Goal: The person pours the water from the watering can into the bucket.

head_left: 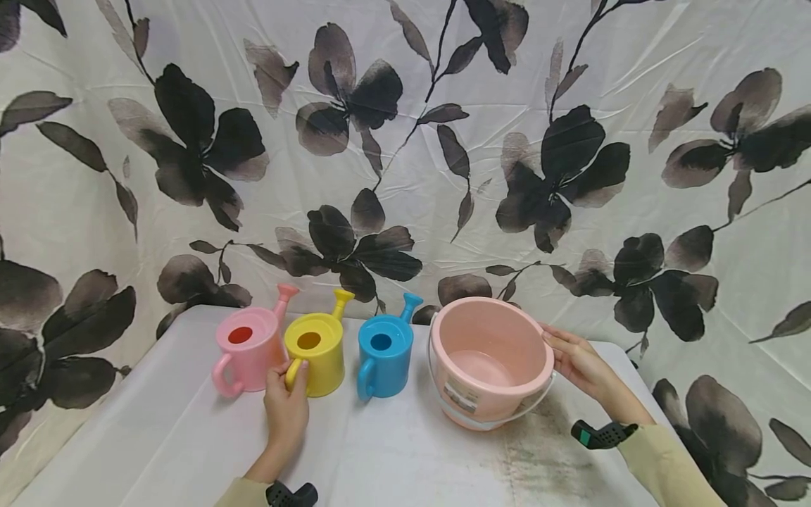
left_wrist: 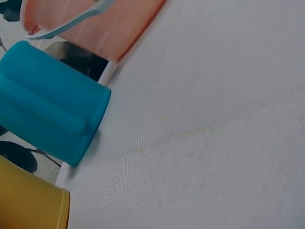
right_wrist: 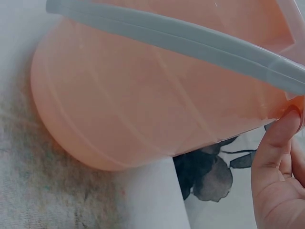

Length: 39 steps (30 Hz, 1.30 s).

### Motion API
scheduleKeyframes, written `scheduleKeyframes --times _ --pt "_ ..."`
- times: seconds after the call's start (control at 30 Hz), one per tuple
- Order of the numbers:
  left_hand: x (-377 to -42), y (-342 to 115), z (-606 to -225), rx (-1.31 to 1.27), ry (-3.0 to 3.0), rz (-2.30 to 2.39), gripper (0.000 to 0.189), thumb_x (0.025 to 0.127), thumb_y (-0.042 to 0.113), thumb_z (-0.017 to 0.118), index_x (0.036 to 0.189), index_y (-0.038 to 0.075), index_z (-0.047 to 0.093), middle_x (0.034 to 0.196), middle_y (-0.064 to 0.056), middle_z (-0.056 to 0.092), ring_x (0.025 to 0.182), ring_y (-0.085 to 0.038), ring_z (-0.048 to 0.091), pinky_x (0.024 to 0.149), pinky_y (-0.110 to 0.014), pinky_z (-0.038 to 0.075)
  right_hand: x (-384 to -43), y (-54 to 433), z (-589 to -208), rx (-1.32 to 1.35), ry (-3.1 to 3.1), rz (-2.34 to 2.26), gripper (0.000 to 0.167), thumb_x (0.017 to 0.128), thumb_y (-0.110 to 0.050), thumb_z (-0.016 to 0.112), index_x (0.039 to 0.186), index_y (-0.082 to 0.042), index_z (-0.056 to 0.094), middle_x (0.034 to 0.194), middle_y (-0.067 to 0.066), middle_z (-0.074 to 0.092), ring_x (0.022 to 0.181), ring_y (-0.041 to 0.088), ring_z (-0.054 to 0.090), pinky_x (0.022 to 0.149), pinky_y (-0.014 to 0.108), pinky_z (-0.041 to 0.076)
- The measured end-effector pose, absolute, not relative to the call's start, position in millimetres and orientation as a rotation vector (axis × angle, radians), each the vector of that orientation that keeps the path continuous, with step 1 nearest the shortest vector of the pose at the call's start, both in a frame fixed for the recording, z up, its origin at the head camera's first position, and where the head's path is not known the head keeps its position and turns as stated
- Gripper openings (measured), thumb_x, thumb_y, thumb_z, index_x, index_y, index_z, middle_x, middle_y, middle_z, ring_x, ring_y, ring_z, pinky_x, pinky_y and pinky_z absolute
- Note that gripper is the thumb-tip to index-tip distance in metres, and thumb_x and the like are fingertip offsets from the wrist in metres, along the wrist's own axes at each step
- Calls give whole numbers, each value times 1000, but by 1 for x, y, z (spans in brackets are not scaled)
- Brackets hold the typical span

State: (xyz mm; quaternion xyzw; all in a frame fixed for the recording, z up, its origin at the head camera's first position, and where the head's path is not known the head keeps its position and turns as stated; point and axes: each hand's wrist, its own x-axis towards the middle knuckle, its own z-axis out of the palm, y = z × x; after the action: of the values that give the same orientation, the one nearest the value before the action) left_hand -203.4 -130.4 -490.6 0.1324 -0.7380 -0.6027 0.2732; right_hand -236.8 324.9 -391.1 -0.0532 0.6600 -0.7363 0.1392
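Note:
My left hand (head_left: 286,415) holds the handle of a yellow watering can (head_left: 327,362), thumb on the near side. Left of it stands a pink watering can (head_left: 256,362), and to its right a blue watering can (head_left: 394,366). A large pale pink bucket (head_left: 488,327) with a hanging light grey handle (right_wrist: 176,43) stands farther right, a label on its front. My right hand (head_left: 583,362) grips the bucket's right side at the rim; the right wrist view shows the thumb (right_wrist: 283,133) just under the rim. The left wrist view leaves the left hand out.
A white cloth covers the table (head_left: 380,458), with a brownish stain (head_left: 551,451) in front of the bucket on the right. Behind the table hangs a floral curtain (head_left: 443,267), close to the back edge. Dark bands are on both wrists.

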Motion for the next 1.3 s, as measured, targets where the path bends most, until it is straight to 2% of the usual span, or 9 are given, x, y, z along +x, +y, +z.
scheduleKeyframes --times 0.3,0.53,0.83,1.1,1.3 --pt "-207 -127 -485 396 -1970 -1618 44 99 34 51 119 -4 43 113 -14 54 95 -11 47 76 3 38 -240 324 -395 -189 1882 -2126 69 103 -17 42 147 13 -2 109 -19 64 103 -3 62 86 17 51" --pt "-206 -134 -474 441 -1971 -1572 44 98 36 52 117 -3 45 108 -12 55 89 -10 46 71 1 38 -243 325 -396 -201 1852 -2143 67 103 -16 41 148 14 1 110 -18 65 103 -2 63 86 17 51" --pt "-199 -139 -447 401 -2001 -1621 48 98 37 52 124 -2 44 115 -12 54 96 -12 47 77 3 38 -244 327 -394 -172 1900 -2119 69 103 -19 42 148 13 -1 107 -20 63 101 -3 63 86 16 51" --pt "-192 -141 -418 327 -1981 -1660 45 97 28 56 123 -6 42 130 -17 57 97 5 51 80 2 40 -247 328 -393 -169 1880 -2119 70 103 -19 43 148 12 -1 107 -19 64 102 -3 63 86 17 51" --pt "-189 -140 -399 341 -2031 -1653 45 96 34 55 122 -1 43 122 -13 60 94 0 53 77 1 42 -249 329 -393 -177 1867 -2129 70 103 -17 43 147 13 -1 108 -19 65 102 -2 63 86 17 52"
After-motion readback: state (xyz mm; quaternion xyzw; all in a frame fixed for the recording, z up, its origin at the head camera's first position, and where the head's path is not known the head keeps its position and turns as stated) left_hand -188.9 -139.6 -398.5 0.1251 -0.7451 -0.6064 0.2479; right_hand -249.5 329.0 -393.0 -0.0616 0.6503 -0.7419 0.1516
